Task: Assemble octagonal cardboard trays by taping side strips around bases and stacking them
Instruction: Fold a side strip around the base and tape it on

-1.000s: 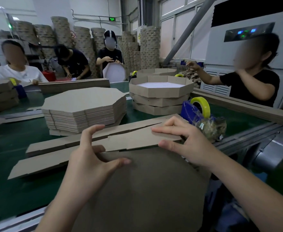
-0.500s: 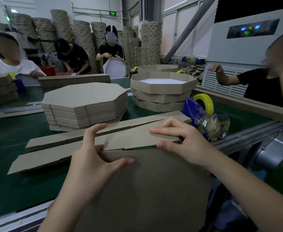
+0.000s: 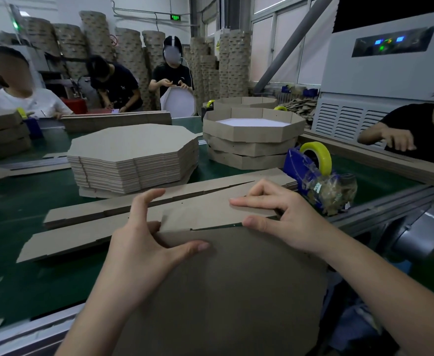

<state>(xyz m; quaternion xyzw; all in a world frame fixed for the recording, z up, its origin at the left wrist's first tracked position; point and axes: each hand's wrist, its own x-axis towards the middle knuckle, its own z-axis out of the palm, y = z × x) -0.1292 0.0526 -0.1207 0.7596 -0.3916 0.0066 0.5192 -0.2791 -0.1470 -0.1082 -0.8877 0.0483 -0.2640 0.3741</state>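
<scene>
At the lower centre of the frame the base (image 3: 223, 291), a large octagonal board, was tilted up toward the camera with its far edge at the tabletop (image 3: 31, 201). Along that far edge lay the side strip (image 3: 210, 214), close against the board on the left and a thin gap apart on the right.

The left hand (image 3: 146, 247) pinched the base at its far edge, thumb flat on the near face and fingers reaching over onto the strip. The right hand (image 3: 282, 219) pinched the side strip, forefinger stretched along its upper face and thumb at its lower edge, where it met the board.

By my reading this tray was at its very start. The strip was being lined up with the first edge; no tape showed on it, and none of it had been wrapped round the other sides. The tape dispenser (image 3: 310, 163), blue with a yellow roll, sat untouched just beyond the right hand.

Some work was done: a stack of finished trays (image 3: 254, 140), three high, stood right of centre in the upper half. Much more was left. A tall stack of bases (image 3: 133, 155) waited at centre left, and spare strips (image 3: 82, 235) lay flat in front of it. This tray needed wrapping, taping and placing on the stack.
</scene>
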